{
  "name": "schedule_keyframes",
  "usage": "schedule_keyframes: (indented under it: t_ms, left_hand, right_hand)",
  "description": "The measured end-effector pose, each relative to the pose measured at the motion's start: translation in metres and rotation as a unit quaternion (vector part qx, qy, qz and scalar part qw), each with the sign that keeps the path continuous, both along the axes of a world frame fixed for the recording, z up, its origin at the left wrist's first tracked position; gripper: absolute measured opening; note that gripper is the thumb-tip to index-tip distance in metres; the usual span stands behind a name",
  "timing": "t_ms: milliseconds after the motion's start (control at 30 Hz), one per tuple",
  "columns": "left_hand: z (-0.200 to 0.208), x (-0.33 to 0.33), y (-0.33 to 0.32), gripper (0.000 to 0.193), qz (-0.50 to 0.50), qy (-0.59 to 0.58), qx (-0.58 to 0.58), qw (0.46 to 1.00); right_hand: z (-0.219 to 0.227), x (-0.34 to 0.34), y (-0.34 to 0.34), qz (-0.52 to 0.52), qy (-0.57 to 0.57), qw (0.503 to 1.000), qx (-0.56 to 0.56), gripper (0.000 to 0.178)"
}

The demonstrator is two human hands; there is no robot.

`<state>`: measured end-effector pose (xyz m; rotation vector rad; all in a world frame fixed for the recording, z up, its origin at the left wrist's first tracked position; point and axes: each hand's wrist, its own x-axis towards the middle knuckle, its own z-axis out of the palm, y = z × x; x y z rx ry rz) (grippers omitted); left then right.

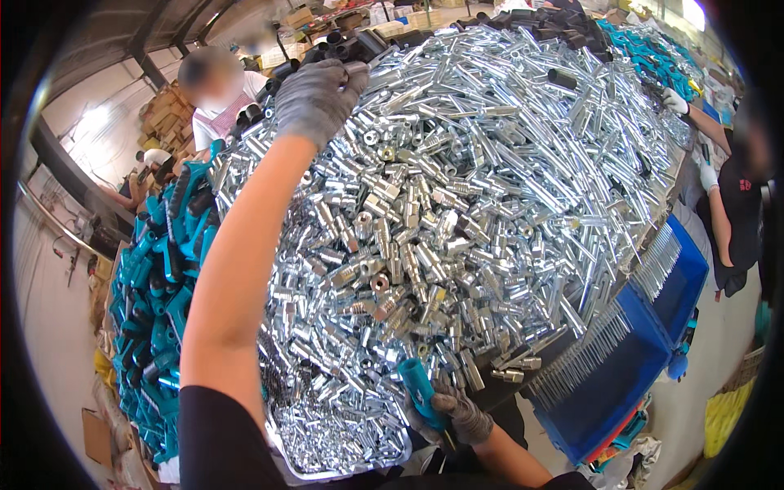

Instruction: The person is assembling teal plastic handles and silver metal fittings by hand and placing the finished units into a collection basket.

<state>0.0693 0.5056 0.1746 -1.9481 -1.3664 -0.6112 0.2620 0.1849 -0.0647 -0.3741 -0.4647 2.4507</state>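
Beside heaped metal parts (pixel 490 188), teal tube (pixel 416 382) (tilted) overtops right grip (pixel 461 416).

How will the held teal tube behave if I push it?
The teal tube is likely stiff: it shows no sag. It may roll once set down, since its sides look round. Its smooth-looking finish might slip.

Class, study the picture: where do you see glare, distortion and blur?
In the head view: white glare over the left wall, sharp highlights across the metal fittings, fisheye bending toward the dark rim, and a blurred head on the pink-aproned co-worker.
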Motion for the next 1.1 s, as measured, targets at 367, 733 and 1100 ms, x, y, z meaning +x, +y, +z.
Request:
schedule_keyframes:
  t_ms: [367, 733, 1100]
  left_hand:
    - [-0.086, -0.035, -0.354, 0.019, -0.162, -0.670, -0.317, 0.652]
    - [-0.149, -0.059, -0.479, 0.028, -0.146, -0.730, -0.243, 0.621]
    - [-0.167, -0.077, -0.514, 0.036, -0.208, -0.791, -0.276, 0.505]
  right_hand:
    - [-0.006, -0.005, -0.014, -0.053, -0.042, 0.997, 0.036, 0.058]
    - [0.052, -0.041, -0.076, 0.096, -0.198, 0.955, 0.198, 0.042]
    - [0.057, -0.048, -0.101, 0.160, -0.262, 0.902, 0.302, 0.045]
